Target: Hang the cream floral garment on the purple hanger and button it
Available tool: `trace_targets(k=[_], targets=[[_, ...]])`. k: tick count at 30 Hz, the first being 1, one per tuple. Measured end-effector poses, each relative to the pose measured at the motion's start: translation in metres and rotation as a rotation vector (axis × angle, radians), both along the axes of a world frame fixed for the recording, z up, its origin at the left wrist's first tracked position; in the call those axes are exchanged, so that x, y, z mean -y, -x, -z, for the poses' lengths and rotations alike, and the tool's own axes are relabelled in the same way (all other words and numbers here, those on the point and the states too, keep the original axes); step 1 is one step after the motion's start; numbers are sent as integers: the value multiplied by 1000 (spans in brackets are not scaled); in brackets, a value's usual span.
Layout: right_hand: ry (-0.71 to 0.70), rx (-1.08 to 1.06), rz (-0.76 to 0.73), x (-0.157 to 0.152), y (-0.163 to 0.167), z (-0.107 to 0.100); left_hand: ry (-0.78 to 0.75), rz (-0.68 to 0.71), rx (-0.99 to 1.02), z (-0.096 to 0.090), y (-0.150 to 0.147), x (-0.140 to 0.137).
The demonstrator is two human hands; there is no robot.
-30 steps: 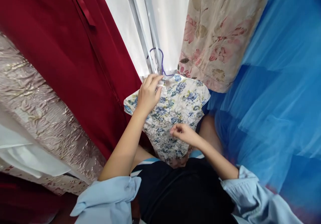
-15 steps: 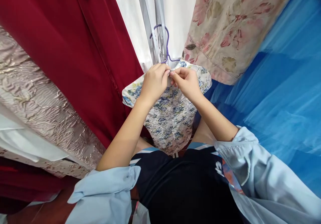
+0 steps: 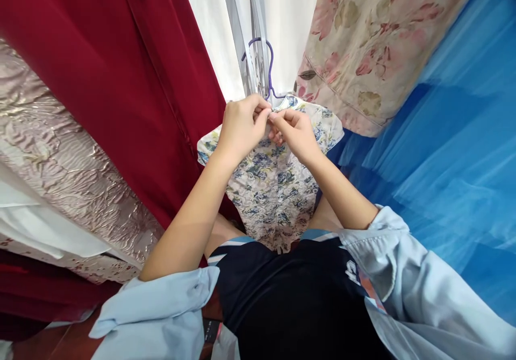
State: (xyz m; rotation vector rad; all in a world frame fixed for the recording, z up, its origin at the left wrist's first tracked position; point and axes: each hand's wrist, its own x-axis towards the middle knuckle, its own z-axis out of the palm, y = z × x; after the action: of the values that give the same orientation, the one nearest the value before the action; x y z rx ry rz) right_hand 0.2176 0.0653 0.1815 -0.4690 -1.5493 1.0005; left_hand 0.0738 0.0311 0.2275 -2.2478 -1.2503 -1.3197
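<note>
A short-sleeved blouse [image 3: 278, 188] with a blue and yellow flower print hangs in front of me on a purple hanger [image 3: 271, 70]. My left hand [image 3: 244, 123] pinches the blouse's neckline just below the hanger, thumb against fingertips. Right beside it, my right hand [image 3: 296, 131] pinches the same spot, its fingertips meeting those of the left. A tiny dark bit shows between the fingertips; whether it is a button or a hook I cannot tell. The rest of the neckline's middle is hidden behind my hands.
Dark red fabric [image 3: 161, 80] and an embossed pink cloth [image 3: 76, 150] hang at the left. Pale ribbons [image 3: 258, 11] dangle behind the hanger. To the right are a floral beige cloth [image 3: 374, 43] and blue tulle [image 3: 455, 150].
Both hands have shifted slightly left while staying pinched at the neckline. My left forearm has swung a little outward, and the fingertips have adjusted slightly.
</note>
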Motion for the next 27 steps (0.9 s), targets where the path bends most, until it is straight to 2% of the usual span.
trace_targets(k=[7,12,18,22,27], targets=[[67,16,133,-3,-2,2,2,14,-1,4,-1,6],[25,14,89,-1,1,-1,-16,9,28,6,1,6],[8,29,158,-2,5,1,-2,13,40,8,2,4],[-6,11,128,-1,2,-1,-22,-1,-9,10,6,4],[83,39,88,-5,-1,-5,-110,-55,-85,3,3,4]])
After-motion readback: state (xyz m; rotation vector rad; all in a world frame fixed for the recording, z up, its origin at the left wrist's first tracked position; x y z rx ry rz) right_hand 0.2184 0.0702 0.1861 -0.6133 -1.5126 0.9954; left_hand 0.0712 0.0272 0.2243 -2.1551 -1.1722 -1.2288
